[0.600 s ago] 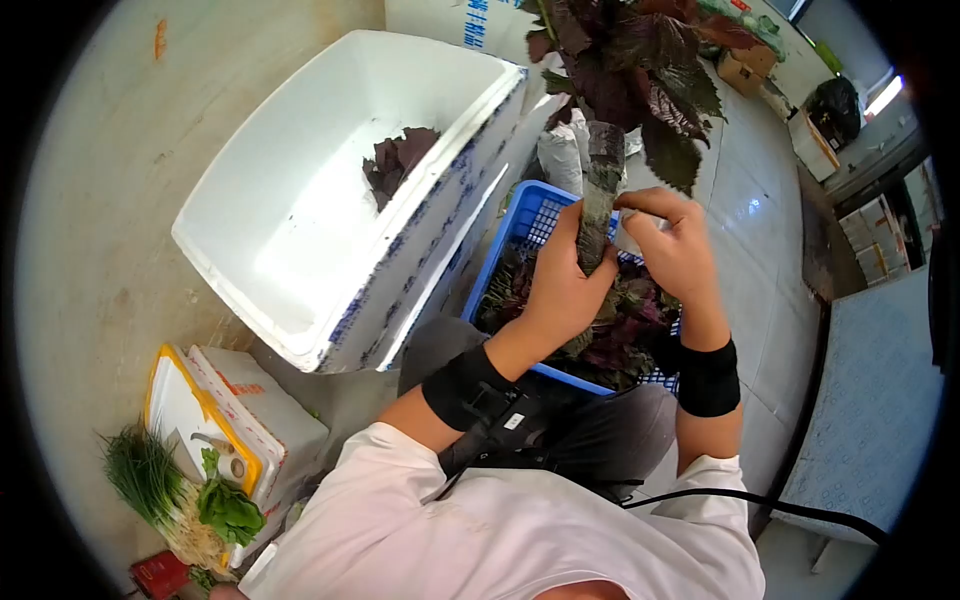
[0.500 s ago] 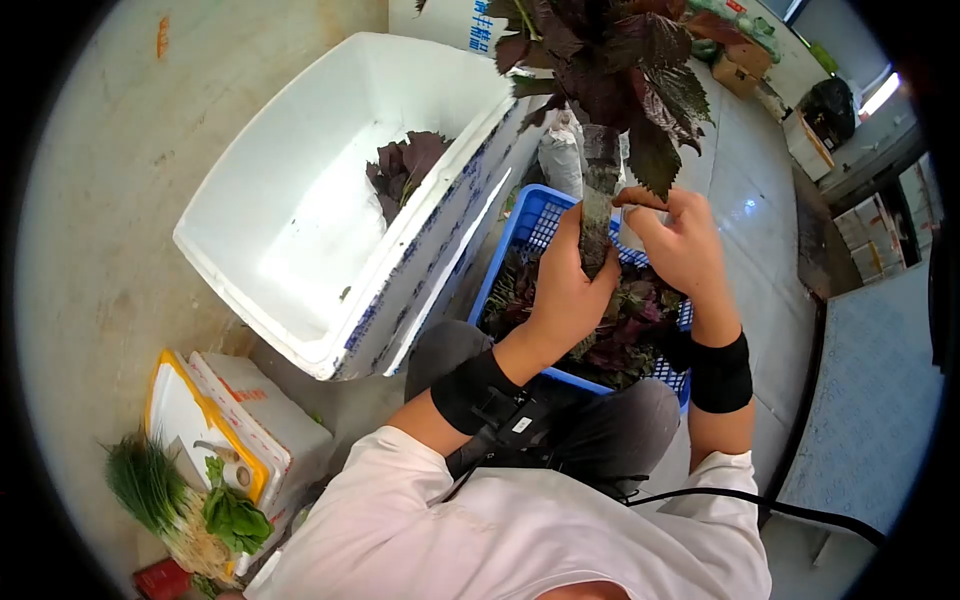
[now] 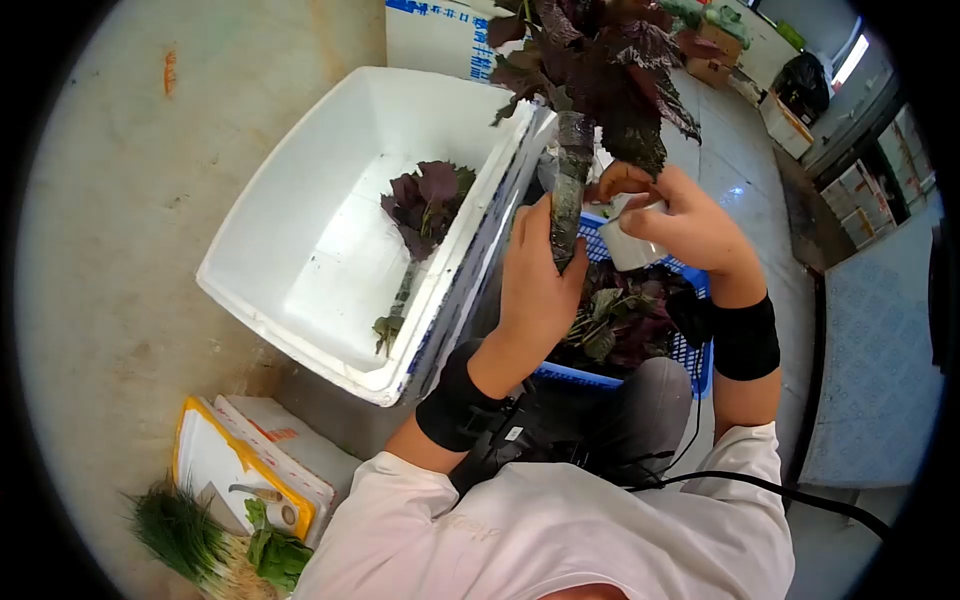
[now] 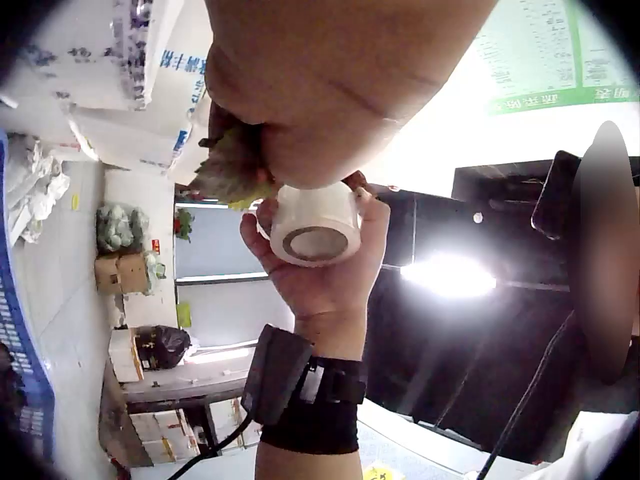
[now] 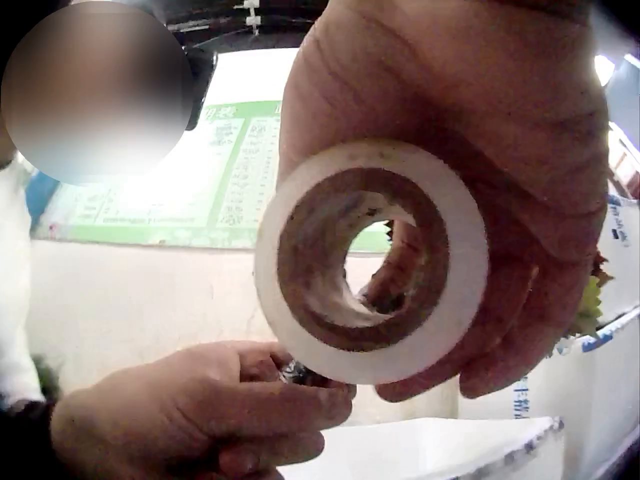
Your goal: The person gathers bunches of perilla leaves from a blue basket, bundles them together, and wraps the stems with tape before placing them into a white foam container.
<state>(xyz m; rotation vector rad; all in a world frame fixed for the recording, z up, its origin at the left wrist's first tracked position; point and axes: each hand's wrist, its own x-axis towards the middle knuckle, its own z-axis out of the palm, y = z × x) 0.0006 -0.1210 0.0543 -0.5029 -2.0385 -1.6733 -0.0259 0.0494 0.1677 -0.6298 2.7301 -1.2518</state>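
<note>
The left hand [image 3: 535, 290] grips the wrapped stem end of a bunch of dark purple leaves [image 3: 600, 70], which fan out above it. Just to its right, the right hand [image 3: 700, 225] holds a roll of clear tape [image 3: 634, 243] close beside the stems. In the right wrist view the roll [image 5: 462, 250] faces the camera, its cardboard core visible, with the left hand [image 5: 200, 410] below it. The left wrist view shows the roll [image 4: 316, 222] in the right hand's fingers. Below both hands a blue basket [image 3: 620, 382] holds more purple leafy stems.
A white foam box [image 3: 290, 240] at left contains a purple-leaf bunch [image 3: 428, 205]. Lower left are a yellow-edged foam box [image 3: 210, 450], green onions [image 3: 180, 530] and leafy greens [image 3: 278, 555]. A black cable [image 3: 800, 488] runs at lower right.
The head view has shifted, showing more of the bunch in the foam box. Both hands stay at the stems; the tape roll now shows plainly, drawn out beside the bunch.
</note>
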